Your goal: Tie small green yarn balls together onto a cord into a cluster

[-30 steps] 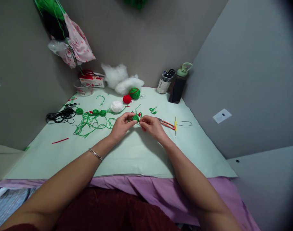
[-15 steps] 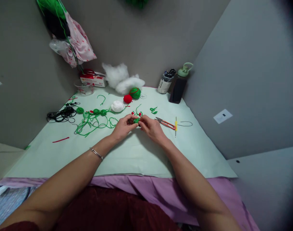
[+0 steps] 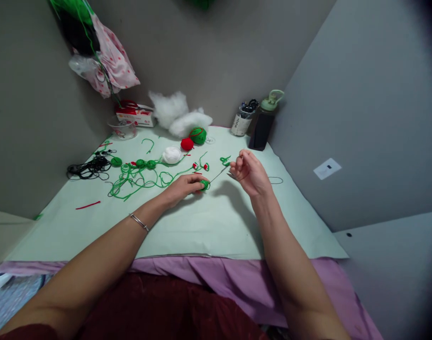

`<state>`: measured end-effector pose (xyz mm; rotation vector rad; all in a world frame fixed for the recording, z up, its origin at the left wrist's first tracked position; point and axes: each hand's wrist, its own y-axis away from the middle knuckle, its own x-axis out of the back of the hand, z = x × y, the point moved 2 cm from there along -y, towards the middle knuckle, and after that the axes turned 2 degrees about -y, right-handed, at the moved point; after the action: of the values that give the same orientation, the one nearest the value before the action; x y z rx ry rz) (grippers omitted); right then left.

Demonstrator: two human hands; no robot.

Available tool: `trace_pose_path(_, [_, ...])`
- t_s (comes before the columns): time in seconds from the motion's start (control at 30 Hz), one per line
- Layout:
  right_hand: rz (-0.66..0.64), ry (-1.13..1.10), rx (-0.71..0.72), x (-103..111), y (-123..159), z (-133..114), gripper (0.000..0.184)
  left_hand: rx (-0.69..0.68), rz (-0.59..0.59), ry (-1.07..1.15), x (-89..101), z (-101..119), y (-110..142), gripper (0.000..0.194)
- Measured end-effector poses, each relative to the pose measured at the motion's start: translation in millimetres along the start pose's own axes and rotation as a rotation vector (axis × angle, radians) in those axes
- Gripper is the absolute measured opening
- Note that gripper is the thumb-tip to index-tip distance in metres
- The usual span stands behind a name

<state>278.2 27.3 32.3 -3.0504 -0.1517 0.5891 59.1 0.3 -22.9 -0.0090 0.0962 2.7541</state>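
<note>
My left hand (image 3: 182, 190) pinches a small green crocheted piece (image 3: 204, 185) just above the table. From that piece a thin dark cord (image 3: 219, 175) runs taut up to my right hand (image 3: 250, 172), which is raised to the right with curled fingers closed on the cord's other end. Two small red-and-white pieces (image 3: 206, 166) with green yarn tails lie just beyond my left hand. A green yarn scrap (image 3: 224, 161) lies behind the cord. Beneath my right hand the snips show only their dark blade tips (image 3: 232, 176); the rest is hidden.
Tangled green yarn (image 3: 131, 182) and black cord (image 3: 90, 168) lie to the left. White (image 3: 172, 155), red (image 3: 186, 144) and green (image 3: 199, 136) balls sit farther back, before white stuffing (image 3: 187, 123). A pen cup (image 3: 240, 124) and a dark bottle (image 3: 263, 130) stand back right.
My right hand has left the green piece and moved up and right, drawing the dark cord out taut. My left hand stays in place with the piece.
</note>
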Motion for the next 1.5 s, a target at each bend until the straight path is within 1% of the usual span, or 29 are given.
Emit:
trace_pose_path(0.07, [0.056,0.006,0.069,3.6,-2.6,-0.5,0.040,0.017,-0.012,0.020,1.0,1.2,-0.5,0.031])
trace_pose_path(0.13, [0.071,0.031,0.113,3.7,-3.4,-0.3,0.040,0.022,-0.026,0.048,2.2,3.3,-0.4,0.030])
trace_pose_path(0.23, [0.045,0.061,0.148,1.5,-1.6,-2.5,0.037,0.046,-0.032,0.119,4.1,7.2,1.7,0.030])
trace_pose_path(0.3, [0.015,0.070,0.147,-0.8,1.0,-5.0,0.032,0.057,-0.027,0.165,4.9,10.3,3.8,0.034])
trace_pose_path(0.4, [-0.050,0.126,0.124,-7.4,7.1,-6.0,0.024,0.015,-0.008,0.209,6.0,15.0,5.9,0.043])
trace_pose_path(0.47, [-0.108,0.257,0.144,-14.3,12.4,-3.7,0.021,-0.026,0.007,0.223,6.7,17.2,6.2,0.043])
trace_pose_path(0.5, [-0.135,0.353,0.183,-18.0,15.1,-2.0,0.020,-0.045,0.014,0.226,7.1,17.9,6.1,0.042])
trace_pose_path(0.63, [-0.211,0.765,0.448,-30.0,24.5,5.6,0.013,-0.089,0.051,0.242,8.5,18.8,4.7,0.039])
trace_pose_path(0.7, [-0.236,0.897,0.530,-32.3,26.6,9.2,0.011,-0.081,0.083,0.254,9.3,18.3,4.1,0.038])
trace_pose_path(0.77, [-0.252,0.975,0.561,-32.7,27.1,11.8,0.012,-0.066,0.106,0.267,9.8,17.6,3.7,0.036])
trace_pose_path(0.87, [-0.256,1.038,0.582,-32.3,27.1,12.8,0.014,-0.050,0.117,0.284,9.9,17.2,3.5,0.034])
trace_pose_path(1.1, [-0.251,1.069,0.589,-32.9,27.1,13.0,0.013,-0.044,0.138,0.276,9.0,20.4,5.0,0.031])
trace_pose_path(1.27, [-0.267,1.086,0.581,-33.0,27.0,13.1,0.014,-0.054,0.145,0.254,9.2,19.0,4.3,0.035])
trace_pose_path(1.37, [-0.287,1.109,0.563,-34.0,27.9,12.2,0.014,-0.090,0.149,0.192,11.2,15.3,2.7,0.036])
trace_pose_path(1.5, [-0.290,1.139,0.528,-35.5,29.3,11.3,0.015,-0.159,0.189,0.046,14.6,12.6,2.2,0.036])
